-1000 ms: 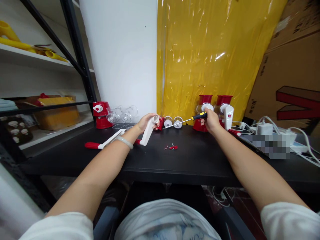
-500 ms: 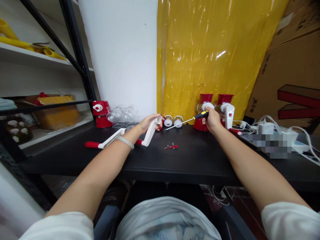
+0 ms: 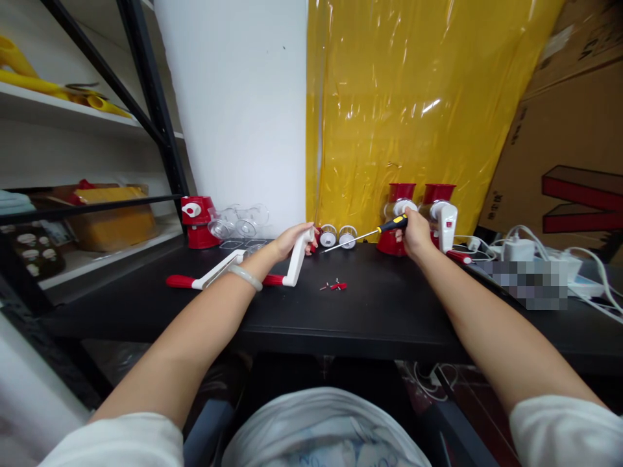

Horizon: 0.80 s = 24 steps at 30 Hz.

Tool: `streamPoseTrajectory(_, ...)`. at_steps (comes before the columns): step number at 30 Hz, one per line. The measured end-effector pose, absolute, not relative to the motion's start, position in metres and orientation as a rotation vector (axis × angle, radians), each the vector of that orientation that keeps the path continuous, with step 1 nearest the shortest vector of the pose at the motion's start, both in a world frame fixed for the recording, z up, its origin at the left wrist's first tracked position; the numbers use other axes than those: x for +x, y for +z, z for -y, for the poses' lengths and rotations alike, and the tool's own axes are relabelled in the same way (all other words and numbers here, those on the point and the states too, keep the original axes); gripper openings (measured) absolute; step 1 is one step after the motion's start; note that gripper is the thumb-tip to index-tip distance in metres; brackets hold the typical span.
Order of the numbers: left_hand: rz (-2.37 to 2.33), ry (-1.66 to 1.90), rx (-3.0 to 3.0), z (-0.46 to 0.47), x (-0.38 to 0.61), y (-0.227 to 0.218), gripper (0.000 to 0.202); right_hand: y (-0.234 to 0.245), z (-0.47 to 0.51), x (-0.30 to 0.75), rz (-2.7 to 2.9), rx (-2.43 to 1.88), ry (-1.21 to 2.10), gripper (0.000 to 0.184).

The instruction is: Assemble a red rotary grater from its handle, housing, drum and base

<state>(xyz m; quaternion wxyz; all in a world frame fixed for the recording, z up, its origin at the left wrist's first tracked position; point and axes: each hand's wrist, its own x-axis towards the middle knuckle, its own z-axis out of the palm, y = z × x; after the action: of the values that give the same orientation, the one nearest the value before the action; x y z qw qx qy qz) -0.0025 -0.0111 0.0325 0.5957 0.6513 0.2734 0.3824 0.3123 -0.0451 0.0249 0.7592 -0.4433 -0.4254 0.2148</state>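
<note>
My left hand (image 3: 294, 240) is closed around the upper end of a white crank handle (image 3: 295, 264), whose red grip points left, low over the tabletop. Some red shows at my left fingertips, too small to make out. A screwdriver (image 3: 393, 224) with a black and yellow grip is held in my right hand (image 3: 417, 232); its long shaft points left, the tip near my left fingers and apart from the crank. Small red pieces (image 3: 339, 286) and screws lie below on the black table (image 3: 370, 311). Another crank handle (image 3: 218, 271) lies left, partly behind my left forearm.
Two white-rimmed drums (image 3: 347, 237) stand at the back. Red grinders (image 3: 439, 192) are behind my right hand, a red grinder body (image 3: 198, 224) and clear plastic parts (image 3: 238, 222) at the left. White cables and chargers (image 3: 518, 250) crowd the right. A shelf rack (image 3: 146, 123) borders the left.
The crank handle in my left hand has turned, so its open round end no longer faces me and its arm stands more upright. My right hand and the screwdriver have barely moved.
</note>
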Motion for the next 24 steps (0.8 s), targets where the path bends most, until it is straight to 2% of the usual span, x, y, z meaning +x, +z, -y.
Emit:
streamPoseTrajectory(14, -0.820, 0.763, 1.675, 0.011, 0.007, 0.020, 0.032, 0.023, 0.052, 0.306, 1.061, -1.128, 0.372, 0.029)
streamPoseTrajectory(21, -1.104, 0.920, 2.110, 0.001, 0.000, 0.010, 0.033, 0.019, 0.050, 0.304, 1.112, -1.147, 0.404, 0.033)
streamPoseTrajectory(24, -1.143, 0.858, 2.238, 0.003, -0.002, 0.008, 0.033, 0.018, 0.049, 0.305, 1.129, -1.149, 0.402, 0.034)
